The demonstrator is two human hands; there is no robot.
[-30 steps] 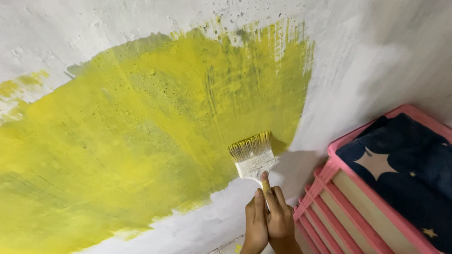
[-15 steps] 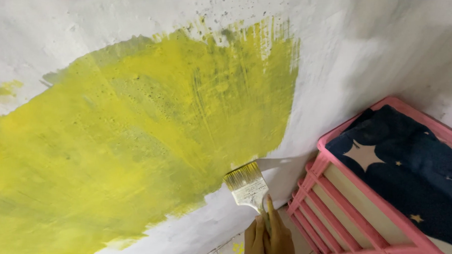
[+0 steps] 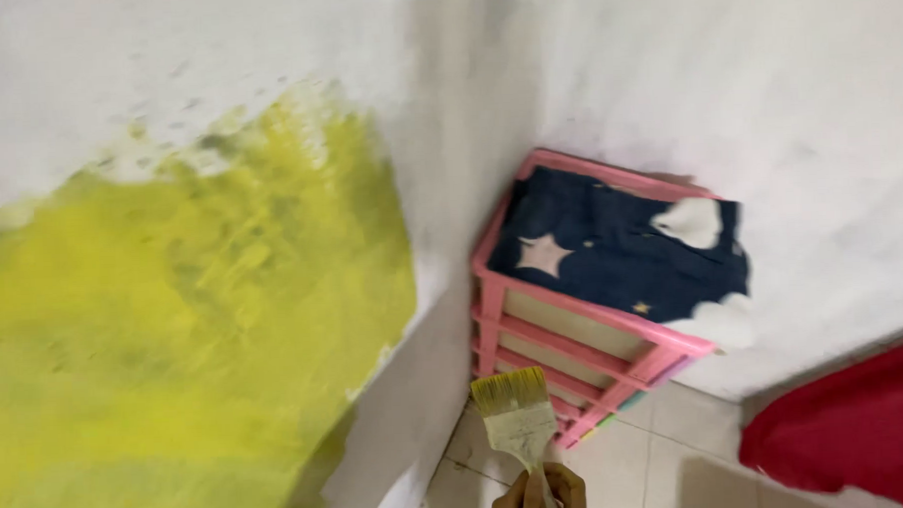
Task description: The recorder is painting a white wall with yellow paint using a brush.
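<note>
Right hand [image 3: 540, 491], fingers clamped on flat yellow-bristled paintbrush [image 3: 517, 417]; white plaster wall [image 3: 215, 82] part-coated yellow, upper area and corner bare.

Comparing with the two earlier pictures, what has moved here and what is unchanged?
The flat paintbrush with yellow-tipped bristles has come off the white wall and dropped lower, away from the yellow painted patch. It now hangs over the tiled floor in front of the pink plastic drawer unit. The view has swung right. The hand grips the handle as before; which hand is unclear.
</note>
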